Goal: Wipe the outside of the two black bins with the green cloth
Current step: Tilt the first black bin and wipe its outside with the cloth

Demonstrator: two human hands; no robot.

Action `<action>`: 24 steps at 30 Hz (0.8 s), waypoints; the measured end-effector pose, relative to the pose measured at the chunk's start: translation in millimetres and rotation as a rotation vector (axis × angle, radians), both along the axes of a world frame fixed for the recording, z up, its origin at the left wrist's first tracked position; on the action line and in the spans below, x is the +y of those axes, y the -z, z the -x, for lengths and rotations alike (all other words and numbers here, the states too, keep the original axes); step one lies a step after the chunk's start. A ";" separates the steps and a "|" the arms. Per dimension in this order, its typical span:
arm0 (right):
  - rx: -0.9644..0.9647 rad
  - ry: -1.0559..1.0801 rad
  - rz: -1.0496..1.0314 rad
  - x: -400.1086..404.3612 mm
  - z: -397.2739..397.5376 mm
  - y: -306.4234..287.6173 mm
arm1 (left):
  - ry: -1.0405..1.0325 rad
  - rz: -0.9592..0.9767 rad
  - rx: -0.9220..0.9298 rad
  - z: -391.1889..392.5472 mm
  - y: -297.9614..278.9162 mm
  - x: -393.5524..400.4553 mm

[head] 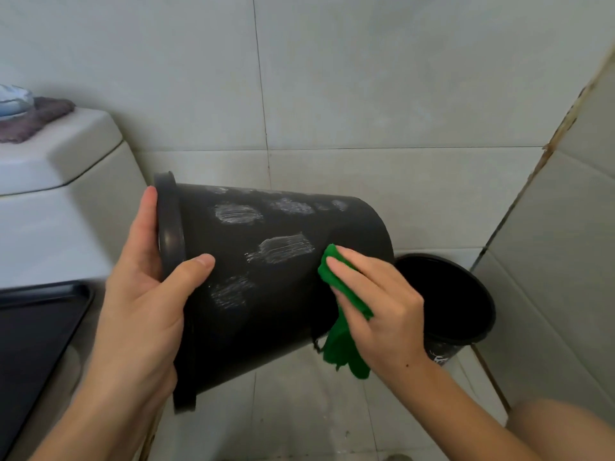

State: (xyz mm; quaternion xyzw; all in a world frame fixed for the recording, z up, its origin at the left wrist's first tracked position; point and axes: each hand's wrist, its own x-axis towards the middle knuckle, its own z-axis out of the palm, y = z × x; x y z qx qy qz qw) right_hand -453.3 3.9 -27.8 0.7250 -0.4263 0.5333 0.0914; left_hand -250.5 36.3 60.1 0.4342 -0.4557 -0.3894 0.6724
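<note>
Nearest you, your left hand (pixel 146 294) gripped the rim end of the first black bin (pixel 273 277), thumb curled onto the outer wall and fingers wrapped over the lip. You held that bin off the floor on its side, long axis running left to right, rim at your left and base pointing right and slightly away.

Your right hand (pixel 379 307) pressed the green cloth (pixel 342 304) against the wall close to the base end, fingers laid over the wad and pinching it, a loose tail hanging below. The relation that mattered: the 4 or so pale scuffed patches (pixel 283 251) lay to the left of the cloth, between your 2 hands, spread along the bin's length. So the wiping hand was the nearer one to them, and I judged its coming stroke should run leftward along the axis toward your gripping thumb, with the bin rolled to bring the upper patches round.

Farther off, the second black bin (pixel 466 314) stood upright on the tiled floor (pixel 299 410), just behind your right hand, by the wall corner.
</note>
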 end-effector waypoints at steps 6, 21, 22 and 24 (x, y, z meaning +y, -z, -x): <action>-0.129 0.120 -0.032 -7.2 2.9 0.1 | 0.013 -0.001 -0.022 6.2 -1.0 3.7; -0.140 -0.003 -0.001 0.9 9.5 -11.3 | -0.035 -0.026 -0.017 -3.6 -2.0 2.0; -0.232 0.007 -0.028 -1.6 13.2 -17.5 | -0.039 -0.024 -0.028 -2.7 -1.9 2.1; -0.411 0.054 -0.058 -5.7 18.5 -32.1 | -0.035 -0.012 -0.059 0.4 -1.5 3.1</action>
